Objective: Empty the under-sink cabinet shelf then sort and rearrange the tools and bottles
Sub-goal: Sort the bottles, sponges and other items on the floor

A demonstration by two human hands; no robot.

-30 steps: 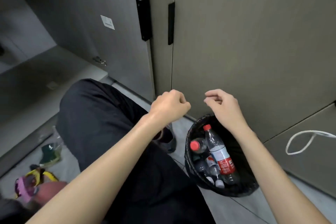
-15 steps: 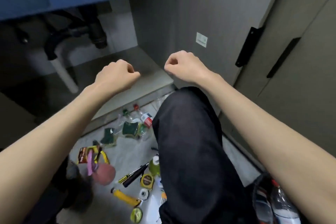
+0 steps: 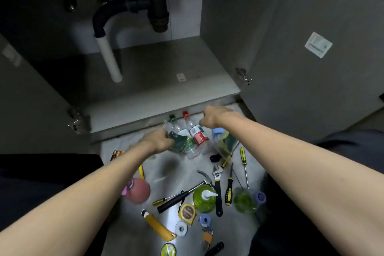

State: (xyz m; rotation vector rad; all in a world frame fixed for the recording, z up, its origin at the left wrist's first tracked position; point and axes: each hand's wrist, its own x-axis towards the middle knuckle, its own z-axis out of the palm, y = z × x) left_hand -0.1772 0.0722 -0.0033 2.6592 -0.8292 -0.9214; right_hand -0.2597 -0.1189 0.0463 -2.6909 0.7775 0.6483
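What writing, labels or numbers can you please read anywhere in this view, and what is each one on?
"2m": on the face of the yellow tape measure lying on the floor.
Red-capped bottle: red and white label, print too blurred to read.
Green-capped bottle: label blurred, unreadable.
White sticker on the open cabinet door: lines of print too small to read.
Small tag on the cabinet shelf: unreadable.

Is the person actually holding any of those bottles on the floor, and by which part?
The left hand closes on the green-capped bottle around its body. The right hand hovers over the red-capped bottle; whether it grips cannot be told.
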